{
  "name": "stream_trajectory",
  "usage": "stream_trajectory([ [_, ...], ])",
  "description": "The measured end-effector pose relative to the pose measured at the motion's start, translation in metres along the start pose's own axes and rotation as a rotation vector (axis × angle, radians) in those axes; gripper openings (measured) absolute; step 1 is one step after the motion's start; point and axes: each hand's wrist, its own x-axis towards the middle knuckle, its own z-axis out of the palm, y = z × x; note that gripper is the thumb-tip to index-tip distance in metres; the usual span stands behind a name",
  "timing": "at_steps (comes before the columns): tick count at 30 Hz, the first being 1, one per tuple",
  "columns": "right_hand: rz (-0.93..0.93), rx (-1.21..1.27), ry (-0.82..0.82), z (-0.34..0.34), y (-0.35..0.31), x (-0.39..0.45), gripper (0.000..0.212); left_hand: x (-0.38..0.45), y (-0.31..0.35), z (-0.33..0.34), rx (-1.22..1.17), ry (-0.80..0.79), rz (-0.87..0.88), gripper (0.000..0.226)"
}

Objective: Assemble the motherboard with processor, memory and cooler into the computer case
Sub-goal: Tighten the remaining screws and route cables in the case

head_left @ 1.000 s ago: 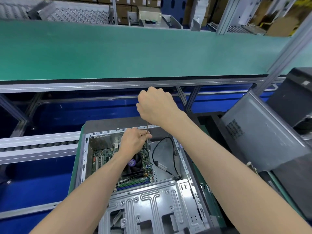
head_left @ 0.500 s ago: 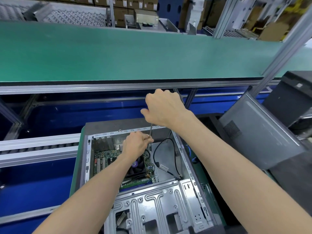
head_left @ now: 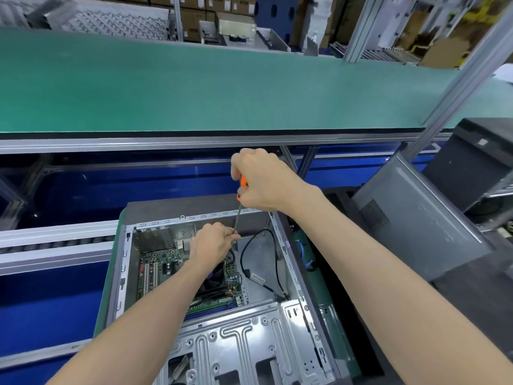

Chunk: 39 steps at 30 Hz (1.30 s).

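Motherboard [head_left: 163, 266] lies flat on the floor of the open computer case [head_left: 122, 262], toward the case's left and far side; green board, pale slots standing in rows at its left, small components scattered over it, long memory slots along its near edge. Case is grey metal, lying on its side with the open face up, perforated rim all round, on a green mat; a ribbed metal drive cage [head_left: 238, 345] fills its near end. Roller conveyor rail [head_left: 55, 245] runs off to the left of the case. Left hand [head_left: 212, 241] reaches down into the case over the cooler fan [head_left: 215, 277], which shows dark with a purple hub under the wrist; its grip pinches the lower shaft of the screwdriver [head_left: 237, 219] between fingertips. Shaft runs steeply up, slightly tilted, to the orange handle. Right hand [head_left: 261, 180] above the case's far rim, grip curled tight round that handle, only slivers of orange showing. Tip of the driver hidden behind the left hand; cannot tell what it touches. Black cable [head_left: 245, 257] loops over the bare case floor right of the board. Long green bench [head_left: 222, 84] across the back. Grey side panel [head_left: 416, 226] leans at far right.
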Motion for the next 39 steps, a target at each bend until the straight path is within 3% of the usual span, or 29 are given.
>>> stream_trajectory([
  [2, -0.021, -0.09, 0.069, 0.005, -0.005, 0.004, 0.016, 0.0, -0.001, 0.001, 0.015, 0.007, -0.02, 0.023],
  [5, -0.045, -0.226, 0.168, 0.009, -0.007, 0.009, 0.025, -0.005, -0.005, 0.004, 0.099, 0.022, -0.007, 0.023],
  [10, -0.104, 0.036, 0.019, 0.0, 0.007, 0.009, 0.022, -0.026, -0.024, 0.021, 0.255, 0.115, -0.005, 0.03],
  [12, -0.095, -0.017, 0.065, 0.004, 0.005, 0.007, 0.015, -0.026, -0.024, 0.022, 0.28, 0.11, -0.004, 0.033],
  [16, -0.082, -0.182, 0.155, 0.007, -0.001, 0.009, 0.024, -0.023, -0.021, 0.02, 0.32, 0.105, -0.029, 0.035],
  [21, -0.107, 0.075, -0.007, -0.001, 0.003, 0.011, 0.024, -0.023, -0.025, 0.021, 0.323, 0.141, 0.005, 0.035],
  [23, -0.062, -0.023, 0.059, 0.003, 0.002, 0.012, 0.017, -0.022, -0.026, 0.022, 0.314, 0.116, 0.003, 0.036],
  [26, 0.017, -0.213, 0.153, 0.007, 0.002, 0.012, 0.028, -0.022, -0.025, 0.021, 0.309, 0.096, 0.003, 0.038],
  [31, -0.058, 0.045, -0.015, -0.001, 0.002, 0.014, 0.022, -0.023, -0.027, 0.021, 0.292, 0.093, 0.043, 0.039],
  [34, -0.027, -0.064, 0.086, 0.006, -0.002, 0.013, 0.015, -0.024, -0.03, 0.023, 0.275, 0.059, 0.053, 0.037],
  [36, 0.032, -0.212, 0.15, 0.008, -0.001, 0.012, 0.027, -0.026, -0.03, 0.023, 0.271, 0.053, 0.062, 0.032],
  [39, 0.011, -0.146, 0.085, 0.003, 0.001, 0.011, 0.021, -0.026, -0.029, 0.023, 0.261, 0.058, 0.074, 0.028],
])
